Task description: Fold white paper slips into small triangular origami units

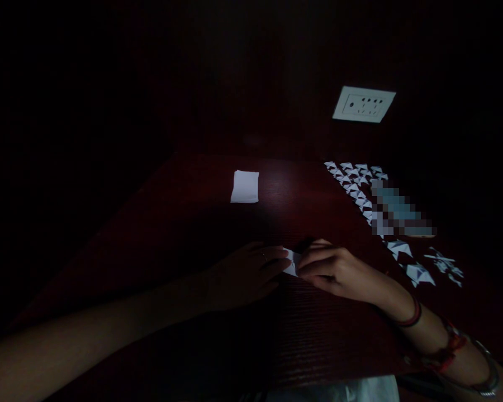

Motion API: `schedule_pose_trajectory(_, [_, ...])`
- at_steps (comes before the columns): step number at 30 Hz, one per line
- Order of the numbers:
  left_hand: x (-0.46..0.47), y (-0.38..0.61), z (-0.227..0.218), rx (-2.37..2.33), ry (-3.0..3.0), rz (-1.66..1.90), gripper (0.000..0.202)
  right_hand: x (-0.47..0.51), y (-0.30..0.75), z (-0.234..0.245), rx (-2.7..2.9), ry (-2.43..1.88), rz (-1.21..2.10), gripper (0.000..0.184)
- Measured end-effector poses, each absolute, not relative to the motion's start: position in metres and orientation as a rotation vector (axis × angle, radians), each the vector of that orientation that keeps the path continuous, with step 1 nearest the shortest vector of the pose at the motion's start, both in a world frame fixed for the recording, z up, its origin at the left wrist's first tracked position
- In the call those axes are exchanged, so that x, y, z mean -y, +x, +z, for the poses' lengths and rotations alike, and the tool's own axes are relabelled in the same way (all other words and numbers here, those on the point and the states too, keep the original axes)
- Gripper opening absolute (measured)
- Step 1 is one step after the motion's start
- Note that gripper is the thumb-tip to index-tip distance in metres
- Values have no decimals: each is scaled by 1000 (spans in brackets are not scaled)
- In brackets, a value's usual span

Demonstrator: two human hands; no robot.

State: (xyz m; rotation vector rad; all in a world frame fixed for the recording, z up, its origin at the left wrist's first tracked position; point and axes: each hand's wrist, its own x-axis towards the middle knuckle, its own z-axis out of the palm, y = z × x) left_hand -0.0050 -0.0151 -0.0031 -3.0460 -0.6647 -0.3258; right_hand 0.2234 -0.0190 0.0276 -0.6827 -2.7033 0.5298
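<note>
The scene is very dark. My left hand (245, 273) and my right hand (335, 271) meet near the middle of a dark red wooden table (310, 335). Between their fingertips lies a small white piece of paper (292, 261), pressed against the tabletop. Both hands have fingers curled and pinched on the paper's edges. A ring shows on my left hand; bangles and threads circle my right wrist.
A small stack of white paper sheets (245, 186) lies farther back on the table. Several folded white paper triangles (354, 181) are spread along the right side, with more folded triangles (419, 273) nearer. A white wall socket (364, 104) sits behind.
</note>
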Motion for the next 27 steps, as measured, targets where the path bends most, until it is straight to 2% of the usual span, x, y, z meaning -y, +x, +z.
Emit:
schedule_pose_trajectory(6, [14, -5, -5, 642, -3063, -339, 37, 18, 223, 29, 2693, -664, 586, 15])
schedule_pose_trajectory(14, [14, -5, -6, 652, -3050, -393, 37, 14, 229, 24, 2571, -885, 510, 21])
schedule_pose_trajectory(27, [14, -4, -8, 670, -3057, -356, 38, 12, 227, 21, 2674, -811, 492, 20])
